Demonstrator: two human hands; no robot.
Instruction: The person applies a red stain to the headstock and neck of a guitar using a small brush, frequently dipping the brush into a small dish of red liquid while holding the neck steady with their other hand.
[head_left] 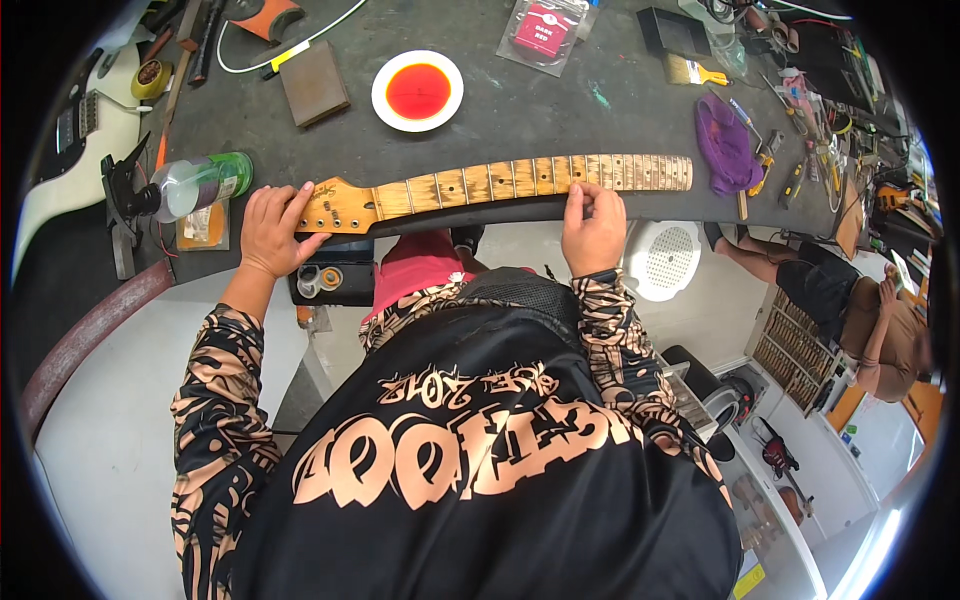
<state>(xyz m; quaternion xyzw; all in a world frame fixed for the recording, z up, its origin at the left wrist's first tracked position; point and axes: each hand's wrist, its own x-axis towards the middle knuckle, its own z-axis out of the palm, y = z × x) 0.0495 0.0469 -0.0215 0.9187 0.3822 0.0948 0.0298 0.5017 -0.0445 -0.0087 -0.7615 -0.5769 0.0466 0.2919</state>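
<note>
A maple guitar neck (480,188) with dark streaked grain lies across the near part of the bench. Its headstock points left, and the right end of the fretboard looks paler. My left hand (272,232) grips the headstock, thumb at the near edge and fingers along the left end. Toward the paler end, my right hand (594,232) has its fingers drawn together, tips touching the fretboard near its front edge. Whether anything small sits in that pinch is hidden. Beyond the neck stands a white dish (379,112) of orange-red liquid.
A grey-brown block (313,84) lies left of the dish. Beside my left hand is a spray bottle (203,187). A clear bag with a red label (546,36), a brush (697,71) and a purple cloth (728,145) lie farther right. Another person (875,310) stands at the right.
</note>
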